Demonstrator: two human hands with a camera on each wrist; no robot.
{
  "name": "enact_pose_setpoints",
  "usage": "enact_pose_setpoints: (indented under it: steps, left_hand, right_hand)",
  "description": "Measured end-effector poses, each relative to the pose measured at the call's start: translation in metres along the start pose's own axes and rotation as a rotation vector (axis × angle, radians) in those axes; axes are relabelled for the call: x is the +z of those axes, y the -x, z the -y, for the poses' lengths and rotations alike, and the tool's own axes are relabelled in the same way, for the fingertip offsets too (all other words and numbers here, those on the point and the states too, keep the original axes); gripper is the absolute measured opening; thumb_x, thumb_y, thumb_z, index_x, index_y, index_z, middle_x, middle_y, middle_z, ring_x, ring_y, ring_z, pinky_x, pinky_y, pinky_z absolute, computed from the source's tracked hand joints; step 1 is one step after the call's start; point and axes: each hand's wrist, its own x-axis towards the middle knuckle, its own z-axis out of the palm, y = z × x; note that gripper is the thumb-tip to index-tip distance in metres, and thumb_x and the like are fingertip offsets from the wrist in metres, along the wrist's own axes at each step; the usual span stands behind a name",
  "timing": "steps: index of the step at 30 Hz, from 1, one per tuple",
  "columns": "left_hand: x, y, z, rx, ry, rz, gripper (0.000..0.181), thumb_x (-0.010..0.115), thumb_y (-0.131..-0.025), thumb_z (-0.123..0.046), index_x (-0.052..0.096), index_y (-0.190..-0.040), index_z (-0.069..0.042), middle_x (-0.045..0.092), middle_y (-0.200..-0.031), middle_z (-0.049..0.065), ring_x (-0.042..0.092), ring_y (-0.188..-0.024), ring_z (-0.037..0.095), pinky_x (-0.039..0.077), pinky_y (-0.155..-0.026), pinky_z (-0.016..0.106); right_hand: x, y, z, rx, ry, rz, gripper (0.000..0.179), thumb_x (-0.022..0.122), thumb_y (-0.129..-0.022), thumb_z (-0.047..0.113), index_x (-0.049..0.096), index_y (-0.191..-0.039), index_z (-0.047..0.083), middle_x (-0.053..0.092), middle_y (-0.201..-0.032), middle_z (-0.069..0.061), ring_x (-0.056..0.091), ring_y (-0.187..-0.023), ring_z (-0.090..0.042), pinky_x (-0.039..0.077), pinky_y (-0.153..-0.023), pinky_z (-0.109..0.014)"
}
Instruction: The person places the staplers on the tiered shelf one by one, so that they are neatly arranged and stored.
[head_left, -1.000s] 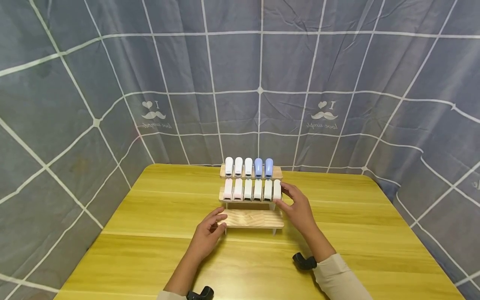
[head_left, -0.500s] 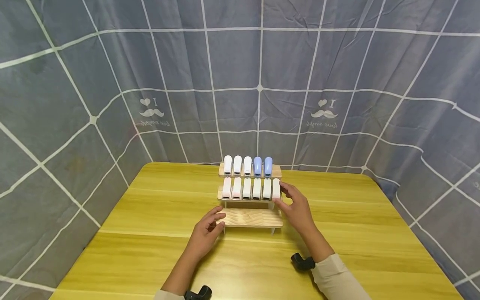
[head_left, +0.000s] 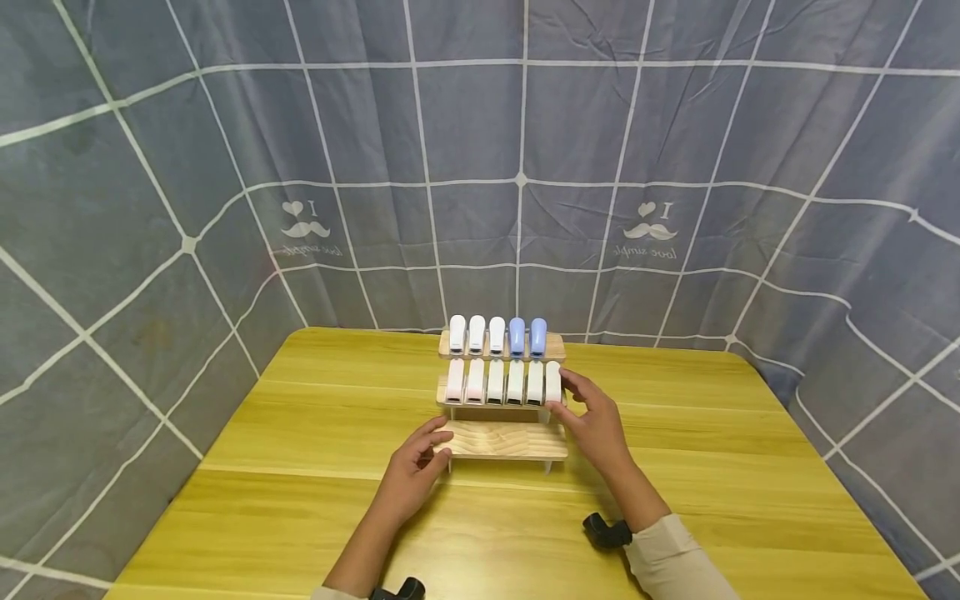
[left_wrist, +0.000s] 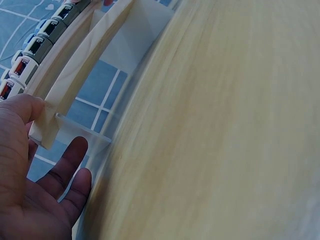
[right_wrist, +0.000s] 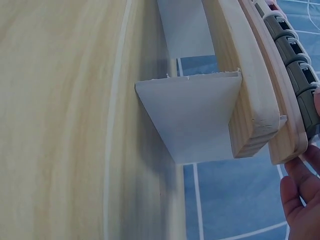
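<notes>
A three-step wooden display rack [head_left: 498, 440] stands on the table, rows of mini staplers on its upper two boards. At the left end of the bare lowest board, my left hand [head_left: 408, 473] pinches the wood between thumb and fingers; the left wrist view shows its thumb [left_wrist: 27, 106] against the board's end. My right hand [head_left: 600, 427] holds the rightmost white stapler [head_left: 553, 382] of the middle row with thumb and index finger. In the right wrist view, fingers [right_wrist: 299, 175] of that hand touch the middle board's end, and most of the stapler is out of frame.
Pink and white staplers [head_left: 476, 382] fill the middle board. White and blue staplers [head_left: 517, 335] line the top board. White side supports [right_wrist: 195, 117] carry the boards. A grey gridded curtain [head_left: 480, 225] hangs behind the yellow wooden table [head_left: 300, 433].
Both hands keep nearly the same places on the rack and stapler. The view shifts slightly; no stapler has visibly changed its place.
</notes>
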Motion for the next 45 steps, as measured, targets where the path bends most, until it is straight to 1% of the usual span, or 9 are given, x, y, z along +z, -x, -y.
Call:
enact_pose_setpoints:
  steps: [8, 14, 19, 27, 29, 33, 37, 40, 45]
  left_hand:
    - [-0.001, -0.002, -0.004, -0.009, -0.02, -0.002, 0.022, 0.063, -0.093, 0.005, 0.068, -0.115, 0.005, 0.053, -0.141, 0.019, 0.059, -0.108, 0.032, 0.049, -0.081, 0.027]
    - [-0.002, -0.001, -0.005, -0.006, -0.027, 0.0, 0.022, 0.063, -0.094, 0.005, 0.068, -0.115, 0.006, 0.053, -0.141, 0.02, 0.059, -0.111, 0.032, 0.049, -0.081, 0.027]
    - [-0.002, 0.001, -0.004, -0.006, -0.036, -0.011, 0.023, 0.063, -0.093, 0.005, 0.068, -0.115, 0.005, 0.054, -0.141, 0.019, 0.058, -0.095, 0.021, 0.049, -0.081, 0.028]
    - [-0.001, -0.001, -0.006, 0.003, -0.04, -0.02, 0.022, 0.064, -0.093, 0.004, 0.069, -0.115, 0.005, 0.055, -0.14, 0.019, 0.06, -0.099, 0.023, 0.049, -0.08, 0.026]
    - [0.0, -0.003, -0.001, 0.002, -0.04, -0.023, 0.022, 0.064, -0.093, 0.004, 0.069, -0.115, 0.005, 0.054, -0.14, 0.018, 0.06, -0.1, 0.025, 0.049, -0.08, 0.027]
    - [0.004, -0.007, 0.019, 0.005, -0.039, -0.029, 0.023, 0.064, -0.093, 0.003, 0.069, -0.116, 0.002, 0.054, -0.142, 0.015, 0.06, -0.106, 0.028, 0.05, -0.081, 0.028]
    - [0.005, -0.011, 0.036, 0.02, -0.028, -0.009, 0.024, 0.066, -0.094, -0.002, 0.07, -0.118, -0.004, 0.053, -0.144, 0.009, 0.06, -0.109, 0.026, 0.05, -0.082, 0.028]
    - [0.003, -0.012, 0.041, 0.038, -0.005, 0.013, 0.023, 0.066, -0.096, -0.007, 0.07, -0.119, -0.007, 0.053, -0.145, 0.007, 0.061, -0.111, 0.024, 0.051, -0.082, 0.028]
    - [-0.001, -0.014, 0.04, 0.042, 0.007, 0.029, 0.023, 0.066, -0.097, -0.012, 0.07, -0.119, -0.01, 0.052, -0.145, 0.005, 0.06, -0.115, 0.024, 0.052, -0.084, 0.028]
  right_hand:
    - [0.002, -0.003, -0.002, -0.027, -0.009, -0.01, 0.057, 0.082, -0.083, 0.014, 0.06, -0.134, 0.004, 0.065, -0.127, -0.013, 0.064, -0.111, -0.029, 0.053, -0.079, -0.048]
    - [0.005, -0.001, -0.006, -0.042, -0.008, -0.032, 0.057, 0.084, -0.081, 0.014, 0.061, -0.133, 0.007, 0.066, -0.126, -0.01, 0.066, -0.109, -0.026, 0.053, -0.071, -0.037]
    - [0.006, 0.001, -0.006, -0.034, -0.029, -0.034, 0.057, 0.084, -0.081, 0.013, 0.062, -0.133, 0.008, 0.067, -0.125, -0.009, 0.066, -0.109, -0.025, 0.052, -0.07, -0.031]
    - [0.003, -0.002, -0.007, -0.031, -0.014, -0.019, 0.055, 0.083, -0.082, 0.013, 0.061, -0.133, 0.006, 0.067, -0.125, -0.012, 0.066, -0.109, -0.027, 0.053, -0.071, -0.034]
    - [0.001, -0.003, -0.007, -0.026, -0.011, -0.005, 0.055, 0.083, -0.082, 0.014, 0.061, -0.132, 0.005, 0.067, -0.125, -0.012, 0.065, -0.109, -0.028, 0.053, -0.075, -0.038]
    - [-0.004, -0.005, -0.005, -0.008, -0.04, 0.029, 0.054, 0.082, -0.083, 0.013, 0.061, -0.132, 0.004, 0.066, -0.125, -0.013, 0.063, -0.112, -0.029, 0.052, -0.083, -0.048]
    - [-0.009, -0.005, -0.005, 0.013, -0.065, 0.061, 0.051, 0.079, -0.086, 0.014, 0.06, -0.133, 0.006, 0.064, -0.127, -0.011, 0.061, -0.116, -0.03, 0.05, -0.086, -0.052]
    - [-0.014, -0.003, -0.006, 0.008, -0.049, 0.086, 0.051, 0.077, -0.089, 0.014, 0.058, -0.135, 0.005, 0.062, -0.131, -0.012, 0.058, -0.119, -0.031, 0.05, -0.088, -0.051]
    - [-0.025, 0.004, -0.012, -0.014, 0.014, 0.114, 0.051, 0.075, -0.09, 0.014, 0.056, -0.137, 0.002, 0.056, -0.138, -0.015, 0.054, -0.122, -0.033, 0.05, -0.09, -0.052]
